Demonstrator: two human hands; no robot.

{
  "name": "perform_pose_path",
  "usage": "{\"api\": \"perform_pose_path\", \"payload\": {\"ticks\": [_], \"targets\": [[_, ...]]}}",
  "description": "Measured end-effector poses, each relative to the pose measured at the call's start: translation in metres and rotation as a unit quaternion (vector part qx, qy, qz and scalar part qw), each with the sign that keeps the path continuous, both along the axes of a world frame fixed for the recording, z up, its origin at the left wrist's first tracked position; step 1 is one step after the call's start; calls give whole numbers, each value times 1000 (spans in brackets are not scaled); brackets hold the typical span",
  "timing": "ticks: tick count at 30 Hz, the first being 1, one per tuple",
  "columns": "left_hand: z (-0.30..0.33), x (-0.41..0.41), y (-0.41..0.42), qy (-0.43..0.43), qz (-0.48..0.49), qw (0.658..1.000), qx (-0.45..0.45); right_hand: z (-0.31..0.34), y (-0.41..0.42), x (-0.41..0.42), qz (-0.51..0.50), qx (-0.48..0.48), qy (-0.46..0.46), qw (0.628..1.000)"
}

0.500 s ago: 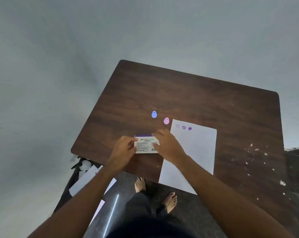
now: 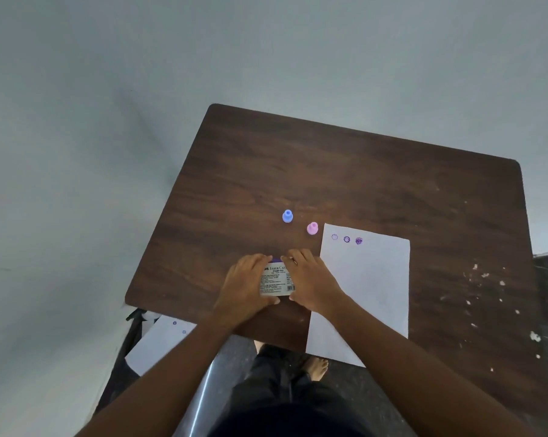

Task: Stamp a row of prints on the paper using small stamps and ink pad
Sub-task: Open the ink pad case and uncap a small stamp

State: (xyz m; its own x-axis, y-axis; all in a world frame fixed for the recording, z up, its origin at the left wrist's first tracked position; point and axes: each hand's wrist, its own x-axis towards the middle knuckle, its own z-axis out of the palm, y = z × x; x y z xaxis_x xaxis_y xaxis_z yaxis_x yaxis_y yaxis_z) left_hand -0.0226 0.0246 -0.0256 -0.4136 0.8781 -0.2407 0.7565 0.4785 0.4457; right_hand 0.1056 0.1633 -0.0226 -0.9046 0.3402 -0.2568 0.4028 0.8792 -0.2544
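Note:
A small ink pad box [image 2: 276,279] with a white printed label and a purple far edge lies on the dark wooden table [image 2: 345,171] near its front edge. My left hand [image 2: 245,287] covers its left side and my right hand [image 2: 310,280] its right side; both grip it. Beyond the box stand a blue stamp [image 2: 287,216] and a pink stamp [image 2: 312,228], upright and untouched. To the right lies a white paper [image 2: 367,294] with three purple prints [image 2: 347,239] in a row along its far edge.
Other sheets of paper [image 2: 159,345] with small prints lie on a low dark surface left of the table's front corner. White specks dot the table's right side [image 2: 487,279]. My legs and a bare foot [image 2: 318,367] show below the table edge.
Both hands have closed in further over the ink pad box, covering more of its label. The stamps and paper have not moved.

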Motion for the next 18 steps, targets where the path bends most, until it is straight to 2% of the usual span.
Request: {"api": "perform_pose_path", "payload": {"ticks": [11,15,18], "targets": [[7,-8,7,35,-38,999,-4,10,12,-4,11,-35,-37,999],[16,-10,13,93,-54,994,-1,13,6,2,-110,-88,6,990],[22,-15,20,107,-74,991,-34,8,-4,12,-269,-152,86,947]]}}
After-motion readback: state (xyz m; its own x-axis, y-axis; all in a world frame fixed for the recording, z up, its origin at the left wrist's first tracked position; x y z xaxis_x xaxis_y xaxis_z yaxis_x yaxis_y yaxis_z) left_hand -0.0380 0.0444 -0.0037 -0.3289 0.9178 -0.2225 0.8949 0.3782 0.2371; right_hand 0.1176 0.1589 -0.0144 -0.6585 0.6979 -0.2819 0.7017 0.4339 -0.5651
